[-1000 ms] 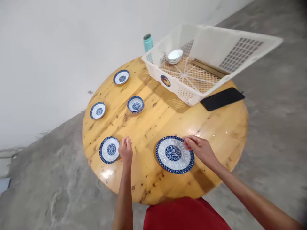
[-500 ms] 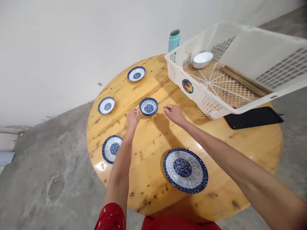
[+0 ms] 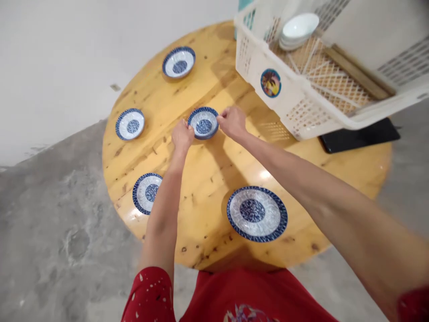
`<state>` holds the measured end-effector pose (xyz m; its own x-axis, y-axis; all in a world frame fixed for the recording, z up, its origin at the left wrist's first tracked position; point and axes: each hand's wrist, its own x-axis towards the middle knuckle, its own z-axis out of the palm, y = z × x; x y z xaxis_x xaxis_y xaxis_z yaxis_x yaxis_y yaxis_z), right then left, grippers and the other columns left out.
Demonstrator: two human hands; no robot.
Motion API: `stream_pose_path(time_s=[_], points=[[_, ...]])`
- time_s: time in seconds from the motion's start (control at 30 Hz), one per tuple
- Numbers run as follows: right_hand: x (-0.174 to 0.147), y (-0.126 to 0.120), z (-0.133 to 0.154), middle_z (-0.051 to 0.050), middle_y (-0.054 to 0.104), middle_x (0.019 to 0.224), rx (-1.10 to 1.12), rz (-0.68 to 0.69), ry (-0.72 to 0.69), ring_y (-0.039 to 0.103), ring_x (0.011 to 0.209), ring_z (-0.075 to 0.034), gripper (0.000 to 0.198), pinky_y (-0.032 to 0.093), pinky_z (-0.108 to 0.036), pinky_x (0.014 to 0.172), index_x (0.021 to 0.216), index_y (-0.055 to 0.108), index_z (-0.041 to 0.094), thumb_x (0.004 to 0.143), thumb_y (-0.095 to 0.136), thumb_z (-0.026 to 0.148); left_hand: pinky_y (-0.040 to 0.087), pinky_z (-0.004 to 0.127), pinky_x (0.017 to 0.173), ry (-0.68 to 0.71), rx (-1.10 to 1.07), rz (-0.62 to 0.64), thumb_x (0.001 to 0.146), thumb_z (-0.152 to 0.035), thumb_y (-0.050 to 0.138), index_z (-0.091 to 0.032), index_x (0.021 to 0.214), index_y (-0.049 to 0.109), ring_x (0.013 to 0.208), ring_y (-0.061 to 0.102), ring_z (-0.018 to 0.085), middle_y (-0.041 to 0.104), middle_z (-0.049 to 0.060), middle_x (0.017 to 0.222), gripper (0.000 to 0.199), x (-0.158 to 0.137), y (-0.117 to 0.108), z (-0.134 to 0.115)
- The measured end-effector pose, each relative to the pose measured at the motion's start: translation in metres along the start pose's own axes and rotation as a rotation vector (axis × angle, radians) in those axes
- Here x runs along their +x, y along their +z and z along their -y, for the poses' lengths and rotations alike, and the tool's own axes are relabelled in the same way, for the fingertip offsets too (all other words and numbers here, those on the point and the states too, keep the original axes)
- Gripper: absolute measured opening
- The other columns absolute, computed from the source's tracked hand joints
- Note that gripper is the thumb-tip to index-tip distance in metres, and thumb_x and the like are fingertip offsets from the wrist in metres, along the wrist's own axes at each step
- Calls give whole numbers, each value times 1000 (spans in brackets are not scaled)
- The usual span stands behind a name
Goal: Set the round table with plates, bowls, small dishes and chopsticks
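Observation:
Between my two hands, near the middle of the round table, is a small stack of blue-and-white plates (image 3: 203,123). My left hand (image 3: 182,135) pinches its left rim with thumb and fingers. On the opposite side, my right hand (image 3: 232,121) is closed on the right rim. I cannot tell whether they grip only the top plate or several. Single blue-and-white plates lie around: one at the back (image 3: 179,62), one at the left (image 3: 130,124), one at the front left (image 3: 146,193) partly behind my left forearm. A larger plate (image 3: 257,213) lies near the front edge.
A white plastic basket (image 3: 284,85) stands at the back right of the wooden table (image 3: 201,197), with white bowls (image 3: 300,27) and chopsticks (image 3: 360,71) inside. A black flat object (image 3: 362,135) lies beside it. A turquoise container (image 3: 245,4) is partly cut off behind.
Both hands have closed in from either side and now grip the rim of the plate stack. My view has shifted, so the table appears closer and higher.

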<state>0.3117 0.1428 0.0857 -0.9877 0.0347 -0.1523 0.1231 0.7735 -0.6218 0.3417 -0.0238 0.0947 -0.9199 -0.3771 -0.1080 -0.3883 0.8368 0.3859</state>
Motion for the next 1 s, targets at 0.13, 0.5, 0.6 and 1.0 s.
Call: stream_pose_path(time_s=[0.13,0.5,0.6,1.0], points=[[-6,-17,8,-3,68,81,34,-52,34,69,93,-14,24,49,-29,98,71,55,11,92,50,20,53,38,95,73,-30,-73,93,-14,53,-17,87,60,98,68,22,67,3,86,10,-2,-10,-6],[-172,-72,-72,4,58,65,264,-221,-5,60,64,-9,14,52,-22,66,71,61,18,84,64,14,50,30,89,348,-202,107,96,-21,53,-17,93,57,84,69,15,55,-5,69,7,-153,-9,-7],[-233,-66,-112,2,60,65,353,-238,124,60,60,-13,14,50,-26,58,74,59,22,84,68,24,50,27,80,349,-244,236,101,-29,50,-20,96,56,79,68,15,61,-3,72,12,-207,16,0],[-329,-46,-174,-1,65,67,356,-271,443,62,59,-19,21,52,-34,58,75,61,24,72,71,42,44,25,63,347,-195,485,107,-34,44,-20,101,60,78,73,20,74,8,85,22,-325,63,21]])
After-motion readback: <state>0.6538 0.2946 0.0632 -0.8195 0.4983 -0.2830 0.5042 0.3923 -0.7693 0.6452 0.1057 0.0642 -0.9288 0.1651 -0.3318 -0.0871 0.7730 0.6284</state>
